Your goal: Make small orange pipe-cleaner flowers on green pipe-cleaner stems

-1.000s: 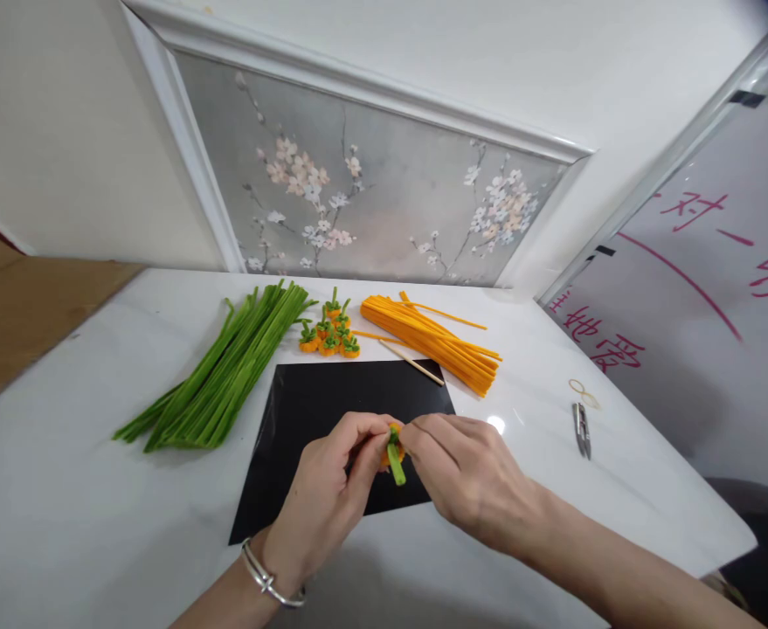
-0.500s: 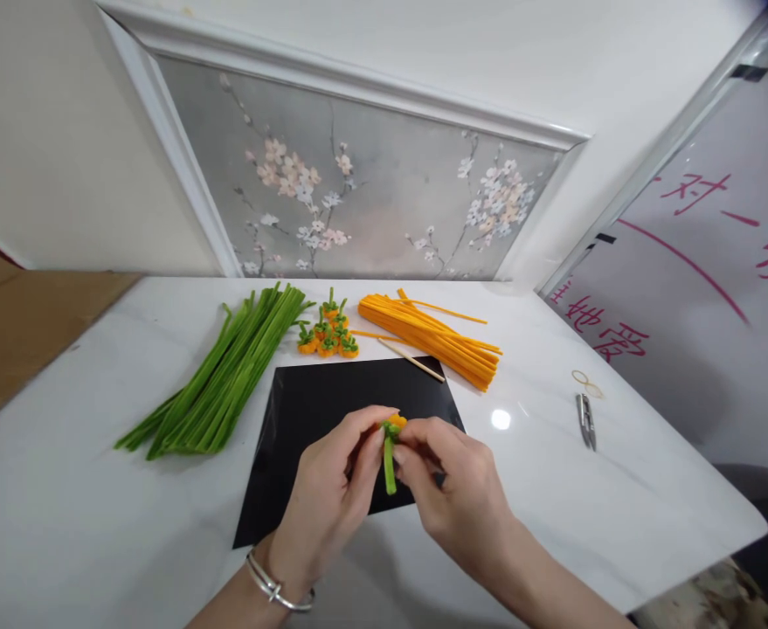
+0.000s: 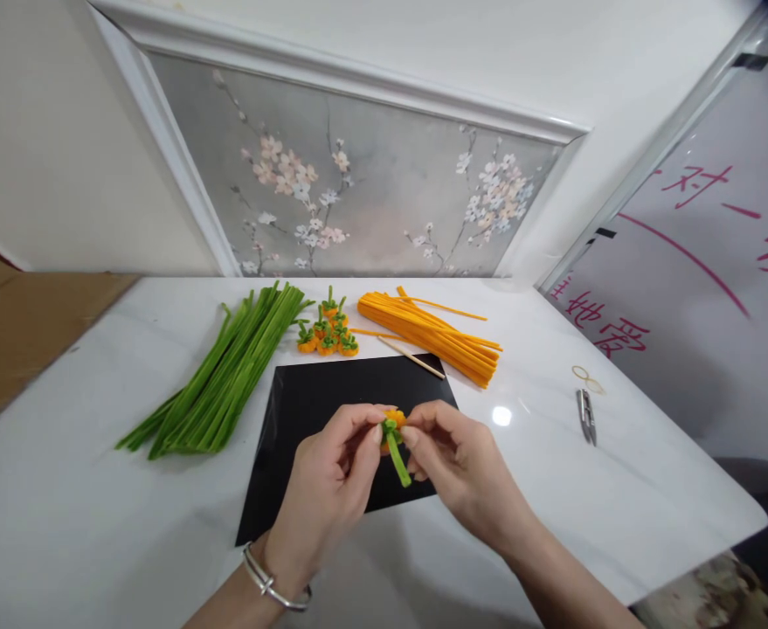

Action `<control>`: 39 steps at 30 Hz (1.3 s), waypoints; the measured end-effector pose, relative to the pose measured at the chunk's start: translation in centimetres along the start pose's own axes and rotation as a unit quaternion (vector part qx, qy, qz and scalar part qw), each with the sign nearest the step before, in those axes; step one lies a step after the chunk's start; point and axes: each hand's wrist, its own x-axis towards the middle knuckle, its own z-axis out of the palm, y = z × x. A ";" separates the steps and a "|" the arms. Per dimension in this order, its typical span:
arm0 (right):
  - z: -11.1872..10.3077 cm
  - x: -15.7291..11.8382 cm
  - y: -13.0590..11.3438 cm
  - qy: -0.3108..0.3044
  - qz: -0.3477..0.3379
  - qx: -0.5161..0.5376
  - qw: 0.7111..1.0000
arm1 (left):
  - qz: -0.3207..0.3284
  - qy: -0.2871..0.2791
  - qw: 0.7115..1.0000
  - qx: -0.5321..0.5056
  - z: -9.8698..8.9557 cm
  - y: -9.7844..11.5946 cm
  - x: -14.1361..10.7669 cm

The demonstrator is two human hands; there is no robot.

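Observation:
Between my two hands is a small orange pipe-cleaner pumpkin (image 3: 395,418) with a green top and a green stem pointing down toward me. My left hand (image 3: 331,467) pinches its left side between thumb and fingers. From the right, my right hand (image 3: 459,454) pinches the other side near the green top. Both hands are over a black mat (image 3: 305,393). Beyond it stands a cluster of several similar orange pumpkins (image 3: 327,336) with green stems. Fingers hide part of the held piece.
Green pipe cleaners (image 3: 226,376) lie bundled at the left, orange pipe cleaners (image 3: 432,336) at the back right. A thin wooden stick (image 3: 411,357) rests on the mat's far edge. Thread snips (image 3: 586,418) and rubber bands (image 3: 586,379) are at the right. A cardboard box (image 3: 23,332) borders the left.
The green stem has swung from straight down to slanting right. My right hand's fingers have shifted slightly up and opened out a little around the piece; the left keeps its pinch.

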 end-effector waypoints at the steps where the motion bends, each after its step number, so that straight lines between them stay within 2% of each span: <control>1: -0.3 0.1 -0.2 -0.002 -0.001 -0.014 1.000 | 0.012 -0.007 1.000 0.021 0.0 -0.1 0.0; 5: -0.5 0.5 -0.5 0.024 -0.075 -0.115 0.990 | 0.045 -0.023 0.997 0.060 0.0 -0.1 -0.2; 9: 0.3 0.5 0.0 0.051 -0.140 -0.175 0.973 | 0.032 -0.036 0.998 0.040 0.0 0.1 -0.3; 18: 0.9 0.1 0.8 0.076 -0.140 -0.158 0.975 | -0.059 -0.076 0.994 -0.051 0.0 0.0 -0.1; 22: 0.9 -0.1 0.9 0.067 -0.142 -0.137 0.978 | -0.082 -0.086 0.987 -0.109 0.0 0.2 0.0; 27: 0.7 -0.1 0.9 0.080 -0.128 -0.120 0.981 | -0.076 -0.109 0.982 -0.136 -0.2 0.6 0.1; 35: 0.7 -0.3 0.5 0.065 -0.103 -0.080 0.989 | -0.044 -0.137 0.987 -0.066 -0.5 0.8 0.1; 39: 1.2 -0.6 0.8 0.070 -0.097 -0.061 0.991 | -0.053 -0.130 0.987 -0.074 -0.5 0.7 0.2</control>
